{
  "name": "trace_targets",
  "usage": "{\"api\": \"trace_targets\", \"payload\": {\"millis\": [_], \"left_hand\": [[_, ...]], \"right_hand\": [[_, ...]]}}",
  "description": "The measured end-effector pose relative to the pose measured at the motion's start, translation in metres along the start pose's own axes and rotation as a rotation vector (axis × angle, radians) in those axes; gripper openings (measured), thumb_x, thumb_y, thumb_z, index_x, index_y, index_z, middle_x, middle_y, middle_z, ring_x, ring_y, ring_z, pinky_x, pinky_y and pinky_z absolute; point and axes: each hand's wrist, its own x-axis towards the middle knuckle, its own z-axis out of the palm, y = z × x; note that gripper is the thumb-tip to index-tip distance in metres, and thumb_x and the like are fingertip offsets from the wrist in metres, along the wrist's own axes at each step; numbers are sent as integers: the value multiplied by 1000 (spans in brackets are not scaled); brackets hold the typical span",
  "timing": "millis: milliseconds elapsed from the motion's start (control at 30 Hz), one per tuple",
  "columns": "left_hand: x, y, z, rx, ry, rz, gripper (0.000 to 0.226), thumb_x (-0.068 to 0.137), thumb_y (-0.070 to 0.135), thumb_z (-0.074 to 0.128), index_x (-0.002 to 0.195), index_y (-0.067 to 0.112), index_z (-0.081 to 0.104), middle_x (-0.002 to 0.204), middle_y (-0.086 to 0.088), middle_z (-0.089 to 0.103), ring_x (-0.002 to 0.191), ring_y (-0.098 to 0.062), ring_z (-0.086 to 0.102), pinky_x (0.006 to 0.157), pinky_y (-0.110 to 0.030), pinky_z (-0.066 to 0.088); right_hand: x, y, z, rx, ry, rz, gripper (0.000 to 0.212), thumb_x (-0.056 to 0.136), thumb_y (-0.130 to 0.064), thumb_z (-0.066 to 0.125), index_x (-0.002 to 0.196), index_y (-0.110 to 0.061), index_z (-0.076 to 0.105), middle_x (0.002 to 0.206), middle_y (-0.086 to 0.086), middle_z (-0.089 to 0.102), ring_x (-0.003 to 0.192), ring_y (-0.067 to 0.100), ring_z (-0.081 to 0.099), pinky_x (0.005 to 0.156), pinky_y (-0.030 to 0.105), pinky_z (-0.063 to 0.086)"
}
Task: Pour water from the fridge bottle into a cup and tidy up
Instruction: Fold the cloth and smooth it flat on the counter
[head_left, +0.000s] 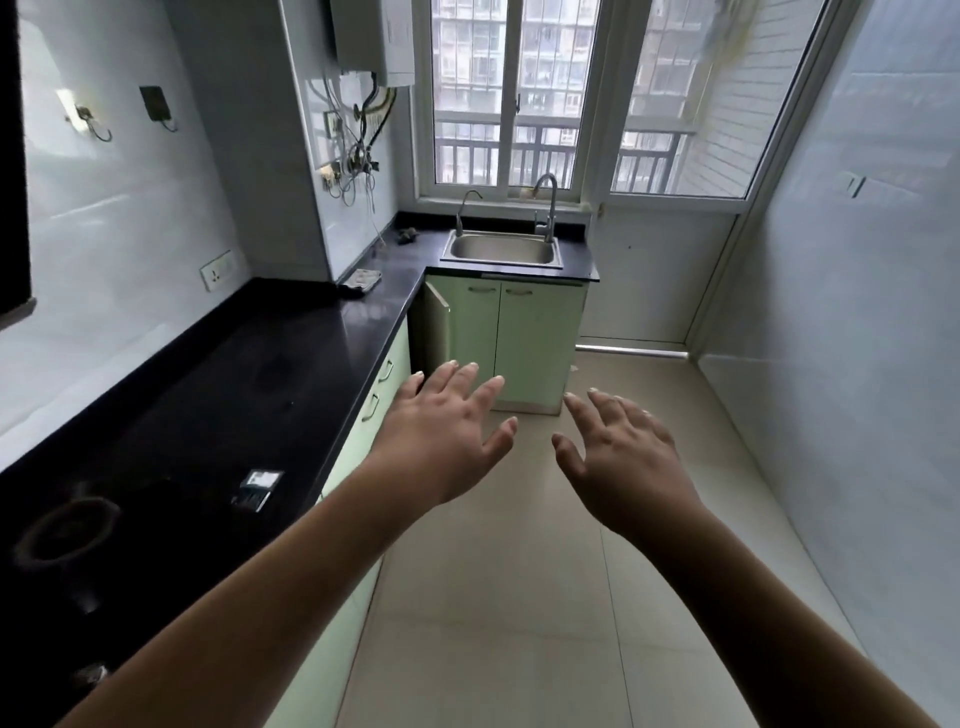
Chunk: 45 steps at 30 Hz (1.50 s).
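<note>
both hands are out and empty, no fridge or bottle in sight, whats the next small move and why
Probably turn away to look for the fridge: the left hand and right hand hold nothing, and only the counter, sink and window lie ahead.

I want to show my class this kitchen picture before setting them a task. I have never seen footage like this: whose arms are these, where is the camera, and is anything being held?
There is no machine here. The camera is worn on a person's head and looks forward and down, so the two bare arms are that person's own. The left hand and right hand reach out over the floor with fingers spread; neither has a grip on anything. On the left runs a dark counter with a small boxy item near its edge and a cloth further along. At the far end a steel sink sits under the window, above green cupboards, one door ajar. No bottle, cup or fridge is visible.
</note>
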Motion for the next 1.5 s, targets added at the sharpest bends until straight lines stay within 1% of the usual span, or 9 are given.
{"api": "trace_targets", "payload": {"millis": [167, 300, 467, 700, 800, 933, 1100, 1200, 1500], "left_hand": [[51, -32, 6, -35, 10, 12, 63, 100, 60, 20, 157, 34, 12, 166, 2, 11, 152, -14, 3, 122, -40, 4], [99, -46, 12, -41, -3, 10, 63, 100, 60, 19, 157, 33, 15, 166, 5, 9, 152, -12, 1, 122, -39, 2], [169, -56, 25, -24, -12, -26, 63, 100, 60, 19, 157, 35, 13, 166, 5, 8, 152, -13, 0, 122, -39, 1], [277, -54, 35, -4, -43, -76, 63, 100, 61, 19, 157, 35, 11, 167, 3, 8, 153, -15, -1, 122, -39, 0], [317, -58, 35, 9, -32, -124, 63, 100, 60, 20, 157, 34, 11, 167, 3, 7, 153, -14, -2, 122, -39, 0], [361, -71, 39, -13, -63, -171, 63, 100, 59, 19, 157, 34, 9, 167, 3, 6, 153, -14, -2, 123, -41, 1], [411, -99, 45, 11, -25, -188, 62, 101, 57, 20, 157, 34, 10, 166, 4, 6, 152, -14, 0, 122, -39, 1], [441, -122, 57, 4, -40, -194, 62, 101, 58, 20, 157, 34, 10, 166, 5, 5, 152, -14, -1, 122, -39, 0], [544, -225, 76, -63, -65, -185, 63, 101, 58, 19, 158, 32, 10, 167, 3, 4, 152, -14, -5, 123, -39, -2]], "right_hand": [[52, 0, 2, -15, -6, 4, 59, 101, -51, 25, 155, -30, 14, 162, 1, 15, 149, 19, 8, 119, 36, 5], [104, 5, 10, 10, -22, 0, 58, 101, -49, 27, 154, -32, 15, 162, 0, 15, 149, 19, 9, 119, 36, 7], [172, 21, 28, 15, -19, -16, 58, 101, -50, 26, 154, -32, 14, 162, 0, 15, 148, 18, 9, 119, 36, 4], [284, 53, 32, 30, -30, -101, 59, 101, -50, 25, 155, -29, 12, 162, 2, 14, 149, 20, 9, 119, 37, 6], [330, 64, 30, 25, -41, -151, 60, 101, -50, 24, 155, -29, 10, 163, 2, 12, 149, 21, 7, 119, 37, 5], [382, 71, 34, 42, -46, -175, 60, 101, -50, 24, 155, -30, 10, 163, 2, 13, 149, 20, 7, 120, 37, 5], [443, 66, 46, 78, -42, -188, 59, 101, -51, 25, 155, -31, 11, 163, 1, 12, 149, 19, 7, 119, 36, 3], [483, 56, 57, 81, -47, -188, 59, 101, -51, 25, 155, -31, 10, 163, 1, 11, 149, 18, 6, 119, 36, 4], [620, 7, 90, 38, -71, -181, 60, 100, -51, 25, 155, -32, 10, 163, 1, 11, 149, 18, 5, 120, 36, 3]]}}
